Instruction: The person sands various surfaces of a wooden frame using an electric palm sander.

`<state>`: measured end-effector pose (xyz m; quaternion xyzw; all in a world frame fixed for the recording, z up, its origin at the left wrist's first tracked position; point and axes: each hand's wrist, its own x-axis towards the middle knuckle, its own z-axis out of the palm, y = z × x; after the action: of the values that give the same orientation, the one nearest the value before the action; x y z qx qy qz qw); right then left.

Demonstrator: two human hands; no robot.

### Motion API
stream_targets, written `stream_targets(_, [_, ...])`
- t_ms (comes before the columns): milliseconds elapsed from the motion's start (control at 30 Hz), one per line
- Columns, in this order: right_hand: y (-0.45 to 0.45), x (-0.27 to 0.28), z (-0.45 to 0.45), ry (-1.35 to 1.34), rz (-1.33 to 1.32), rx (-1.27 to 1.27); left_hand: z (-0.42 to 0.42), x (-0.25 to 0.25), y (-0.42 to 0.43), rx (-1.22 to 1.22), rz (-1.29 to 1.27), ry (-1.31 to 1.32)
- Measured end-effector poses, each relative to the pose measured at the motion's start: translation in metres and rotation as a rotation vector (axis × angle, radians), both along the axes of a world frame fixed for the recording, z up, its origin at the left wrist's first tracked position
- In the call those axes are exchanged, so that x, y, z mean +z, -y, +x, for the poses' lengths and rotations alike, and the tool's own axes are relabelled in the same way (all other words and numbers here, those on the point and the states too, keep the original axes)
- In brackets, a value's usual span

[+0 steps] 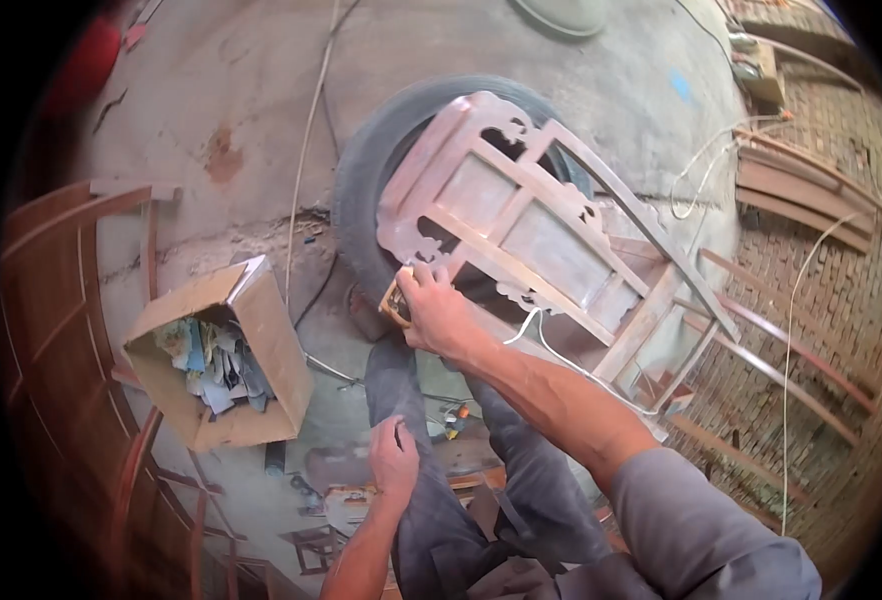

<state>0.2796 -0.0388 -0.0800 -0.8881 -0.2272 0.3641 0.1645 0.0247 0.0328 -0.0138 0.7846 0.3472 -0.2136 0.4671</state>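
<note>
A carved wooden chair (561, 225), pale with dust, lies tilted across a black tyre (361, 190) in front of me. My right hand (433, 308) is closed around a small yellowish-brown tool (395, 303) at the near carved edge of the chair's backrest. The tool's exact kind is hidden by the fingers. Low over my thigh is my left hand (394, 458), its fingers curled in. Between thumb and finger shows a dark spot, but I cannot make out whether it is an object.
An open cardboard box (271, 350) of paper and cloth scraps stands at left. Beyond it are reddish-brown wooden frames (51, 300). A white cable (551, 345) runs beside the chair. Wooden strips (801, 190) lie on the bricks (841, 300) at right. Another cord (306, 150) crosses the floor.
</note>
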Motion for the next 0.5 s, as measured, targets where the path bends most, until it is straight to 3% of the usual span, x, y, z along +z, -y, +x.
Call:
stream_targets(167, [0.092, 0.041, -0.024, 0.104, 0.01, -0.165, -0.003, 0.006, 0.011, -0.027, 0.043, -0.056])
stream_targets(300, [0.161, 0.042, -0.018, 0.253, -0.029, -0.352, -0.008, 0.006, 0.031, -0.037, 0.07, -0.101])
stream_targets(500, [0.157, 0.018, -0.006, 0.251, 0.03, -0.37, -0.017, 0.007, 0.056, -0.065, 0.078, -0.177])
